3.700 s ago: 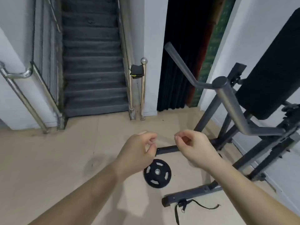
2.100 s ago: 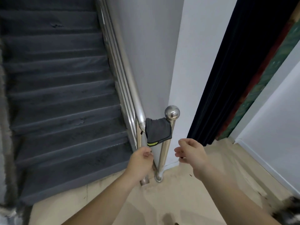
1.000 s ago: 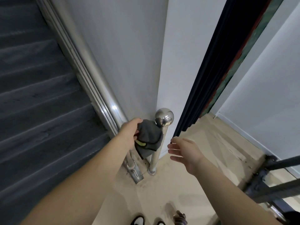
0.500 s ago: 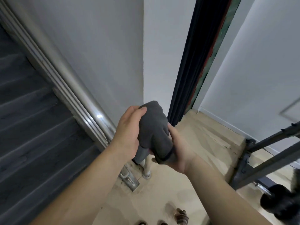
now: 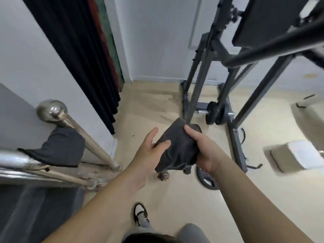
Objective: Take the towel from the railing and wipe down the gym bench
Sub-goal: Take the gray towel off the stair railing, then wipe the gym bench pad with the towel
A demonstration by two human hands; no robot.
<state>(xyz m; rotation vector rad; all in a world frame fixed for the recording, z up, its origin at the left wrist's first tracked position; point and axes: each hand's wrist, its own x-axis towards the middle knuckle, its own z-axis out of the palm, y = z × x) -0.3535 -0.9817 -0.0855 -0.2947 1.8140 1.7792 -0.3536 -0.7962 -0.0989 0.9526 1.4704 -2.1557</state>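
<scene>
A dark grey towel (image 5: pixel 177 148) is bunched between both hands at the middle of the view, off the railing. My right hand (image 5: pixel 205 151) grips its right side with fingers curled over the top. My left hand (image 5: pixel 150 151) supports the left side, thumb pressed on the cloth and forefinger stretched out. The steel railing (image 5: pixel 15 160) with its ball-topped post (image 5: pixel 51 111) stands at the left. The gym bench's black pad (image 5: pixel 273 20) and dark metal frame (image 5: pixel 198 71) rise at the upper right, beyond the towel.
Another dark cloth (image 5: pixel 59 148) hangs on the railing by the post. Weight plates (image 5: pixel 215 113) sit on a bar at the frame's base, and one plate (image 5: pixel 205 179) lies on the floor below my right hand. A white box (image 5: pixel 301 156) is at the right, a dark curtain (image 5: pixel 78 50) behind, and stairs (image 5: pixel 35 216) at the lower left.
The view has swung right, from the stairs and wall to the bench frame. The towel has come away from the post with both hands, and my left hand's grip has loosened.
</scene>
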